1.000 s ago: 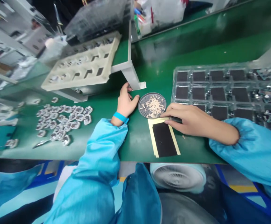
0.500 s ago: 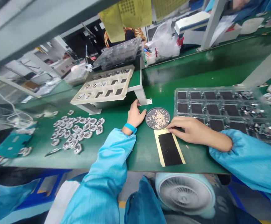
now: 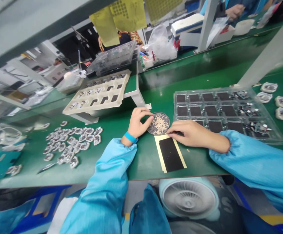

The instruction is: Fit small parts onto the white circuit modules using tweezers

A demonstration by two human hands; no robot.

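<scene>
Beige pieces (image 3: pixel 160 123) remain plentiful in the dish (image 3: pixel 165 117) near the worktop's (image 3: pixel 143 164) front edge, right grip (image 3: pixel 191 132) pinching a tool (image 3: pixel 179 133), left grip (image 3: pixel 137 123) unclear.

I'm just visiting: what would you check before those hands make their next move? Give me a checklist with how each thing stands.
1. Perforated round dish stocked: ok, many small pale pieces lie in it.
2. Left hand steadying the dish: cannot tell; its fingertips are at the left rim, contact unclear.
3. Right hand's grip: cannot tell; the fingertips are close together, their contents hidden.
4. Black sheet free of specks: not ok, a few pale ones show.
5. Green table free of strays: not ok, one pale bit lies right of the sheet.
</scene>
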